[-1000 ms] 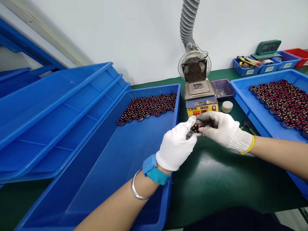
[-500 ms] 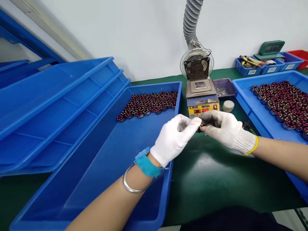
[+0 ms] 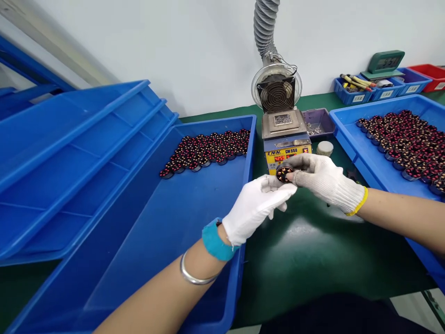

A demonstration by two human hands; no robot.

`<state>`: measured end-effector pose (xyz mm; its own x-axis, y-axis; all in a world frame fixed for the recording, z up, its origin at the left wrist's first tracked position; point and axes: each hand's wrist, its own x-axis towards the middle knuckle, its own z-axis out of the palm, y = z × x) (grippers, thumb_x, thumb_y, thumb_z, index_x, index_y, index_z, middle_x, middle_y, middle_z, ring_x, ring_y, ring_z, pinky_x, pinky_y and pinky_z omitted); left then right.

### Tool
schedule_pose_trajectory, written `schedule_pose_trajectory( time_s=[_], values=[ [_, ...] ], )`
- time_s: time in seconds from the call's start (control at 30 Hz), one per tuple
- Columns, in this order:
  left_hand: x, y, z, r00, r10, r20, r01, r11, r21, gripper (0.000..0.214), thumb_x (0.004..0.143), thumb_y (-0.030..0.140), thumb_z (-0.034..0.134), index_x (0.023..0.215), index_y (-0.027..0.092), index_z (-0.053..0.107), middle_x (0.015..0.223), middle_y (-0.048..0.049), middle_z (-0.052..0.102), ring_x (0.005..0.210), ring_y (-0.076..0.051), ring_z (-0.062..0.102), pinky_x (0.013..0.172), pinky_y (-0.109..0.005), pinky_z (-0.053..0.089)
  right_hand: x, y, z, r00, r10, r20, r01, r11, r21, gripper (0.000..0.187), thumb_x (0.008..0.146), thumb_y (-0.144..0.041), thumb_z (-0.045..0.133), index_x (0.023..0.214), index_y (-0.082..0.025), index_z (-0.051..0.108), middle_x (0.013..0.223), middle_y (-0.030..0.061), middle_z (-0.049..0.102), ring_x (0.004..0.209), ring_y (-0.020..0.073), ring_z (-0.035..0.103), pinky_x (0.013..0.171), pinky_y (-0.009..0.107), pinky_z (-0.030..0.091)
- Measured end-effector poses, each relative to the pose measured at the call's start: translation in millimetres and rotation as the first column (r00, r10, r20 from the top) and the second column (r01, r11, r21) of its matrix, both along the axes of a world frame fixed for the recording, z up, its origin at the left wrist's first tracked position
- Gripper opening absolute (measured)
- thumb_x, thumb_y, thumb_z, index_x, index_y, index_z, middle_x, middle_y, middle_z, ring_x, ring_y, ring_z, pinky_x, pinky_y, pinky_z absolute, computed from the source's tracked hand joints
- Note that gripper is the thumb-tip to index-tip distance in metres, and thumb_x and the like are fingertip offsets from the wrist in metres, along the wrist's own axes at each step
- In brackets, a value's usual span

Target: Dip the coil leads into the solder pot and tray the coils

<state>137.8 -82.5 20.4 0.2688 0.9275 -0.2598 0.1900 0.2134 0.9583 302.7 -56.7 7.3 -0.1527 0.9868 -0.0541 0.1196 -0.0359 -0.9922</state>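
In the head view, the gloved right hand [image 3: 325, 181] holds a round black part [image 3: 282, 172] in its grip, pinched between thumb and fingers, its face with copper-coloured segments turned toward the camera. The gloved left hand [image 3: 252, 204] is just below and beside the part; whether its grip bears on the part, I cannot tell. The part is above the green tabletop [image 3: 302, 264], in front of a yellow-fronted machine [image 3: 287, 150] with red digits. Behind that machine stands a round fan [image 3: 278, 96] beneath a grey hose [image 3: 266, 28]. Similar parts [image 3: 212, 148] cluster at the far end of the left blue tray [image 3: 184, 204]; more fill much of the right blue tray [image 3: 358, 148].
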Motion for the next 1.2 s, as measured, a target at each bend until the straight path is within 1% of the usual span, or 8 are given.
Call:
schedule_pose_trajectory(
  time_s=[0.27, 0.4, 0.5, 0.7, 0.83, 1.0, 1.1, 1.2],
  values=[
    [3, 3, -5.7, 0.991, 0.124, 0.040, -0.123, 0.992, -0.042, 0.026, 0.073, 0.037, 0.070, 0.082, 0.013, 0.065, 0.074, -0.0052, 0.068, 0.046, -0.007, 0.052, 0.037, -0.018, 0.032, -6, 2, 2.2, 0.987, -0.038, -0.153, 0.030, 0.998, -0.054, 0.018, 0.070, -0.011, 0.071, 0.087, -0.015, 0.067, 0.085, 0.0033, 0.072, 0.074, 0.0117, 0.067, 0.072, 0.026, 0.058],
    [-14, 12, -6.8, 0.946, 0.187, 0.266, -0.187, 0.982, -0.026, 0.014, 0.066, 0.027, 0.066, 0.069, 0.014, 0.063, 0.051, 0.0024, 0.054, 0.041, -0.007, 0.045, 0.037, -0.019, 0.029, -6, 1, 5.1, 0.990, -0.053, -0.129, 0.047, 0.998, -0.050, 0.019, 0.069, -0.013, 0.072, 0.087, -0.015, 0.068, 0.080, 0.0023, 0.071, 0.067, 0.0102, 0.064, 0.066, 0.024, 0.056],
    [-19, 14, -7.0, 0.878, 0.253, 0.407, -0.290, 0.956, 0.032, 0.012, 0.063, 0.026, 0.063, 0.063, 0.016, 0.057, 0.050, 0.0039, 0.051, 0.040, -0.006, 0.043, 0.037, -0.019, 0.029, -6, 1, 4.9, 0.990, -0.061, -0.124, 0.053, 0.996, -0.065, 0.019, 0.069, -0.015, 0.072, 0.088, -0.014, 0.068, 0.078, 0.0024, 0.071, 0.065, 0.0097, 0.064, 0.063, 0.023, 0.055],
    [4, 0, -8.2, 0.991, 0.129, 0.032, -0.131, 0.989, 0.071, 0.033, 0.076, 0.046, 0.067, 0.075, 0.014, 0.060, 0.066, -0.0042, 0.066, 0.048, -0.012, 0.057, 0.037, -0.021, 0.035, -5, -2, 2.1, 0.996, -0.025, -0.091, 0.030, 0.998, 0.050, 0.021, 0.070, -0.015, 0.069, 0.091, -0.016, 0.068, 0.091, 0.0033, 0.072, 0.079, 0.0125, 0.067, 0.073, 0.025, 0.057],
    [-1, -4, -0.1, 0.977, 0.211, 0.011, -0.210, 0.962, 0.172, 0.027, 0.077, 0.040, 0.066, 0.075, 0.013, 0.063, 0.057, -0.0010, 0.062, 0.041, -0.010, 0.052, 0.035, -0.020, 0.033, -2, -4, 3.7, 1.000, 0.030, 0.004, -0.031, 0.988, 0.149, 0.020, 0.071, -0.019, 0.068, 0.090, -0.017, 0.069, 0.087, 0.0023, 0.072, 0.076, 0.0128, 0.067, 0.070, 0.024, 0.057],
    [-21, 2, 0.9, 0.913, 0.406, 0.046, -0.365, 0.759, 0.539, 0.029, 0.079, 0.046, 0.061, 0.074, 0.017, 0.060, 0.064, -0.0017, 0.063, 0.048, -0.011, 0.055, 0.044, -0.023, 0.042, -3, -6, 8.0, 0.998, 0.013, 0.068, -0.021, 0.993, 0.116, 0.017, 0.068, -0.023, 0.072, 0.084, -0.018, 0.070, 0.079, 0.0015, 0.071, 0.070, 0.0133, 0.066, 0.062, 0.023, 0.055],
    [-19, 6, -6.0, 0.912, 0.365, -0.185, -0.156, 0.729, 0.666, 0.033, 0.077, 0.051, 0.062, 0.079, 0.018, 0.060, 0.074, -0.0041, 0.066, 0.060, -0.014, 0.059, 0.057, -0.026, 0.048, -4, -8, 10.1, 0.994, 0.014, 0.111, -0.024, 0.996, 0.089, 0.019, 0.067, -0.024, 0.072, 0.086, -0.018, 0.071, 0.081, 0.0021, 0.072, 0.071, 0.0142, 0.067, 0.061, 0.023, 0.054],
    [-14, 6, -10.4, 0.837, 0.293, -0.461, 0.074, 0.775, 0.627, 0.030, 0.083, 0.045, 0.058, 0.067, 0.019, 0.058, 0.064, -0.0028, 0.062, 0.059, -0.014, 0.057, 0.058, -0.026, 0.046, -4, -9, 11.9, 0.980, 0.017, 0.197, -0.038, 0.994, 0.104, 0.023, 0.067, -0.022, 0.071, 0.089, -0.018, 0.072, 0.082, 0.0017, 0.072, 0.074, 0.0146, 0.067, 0.064, 0.024, 0.054]
  ],
)
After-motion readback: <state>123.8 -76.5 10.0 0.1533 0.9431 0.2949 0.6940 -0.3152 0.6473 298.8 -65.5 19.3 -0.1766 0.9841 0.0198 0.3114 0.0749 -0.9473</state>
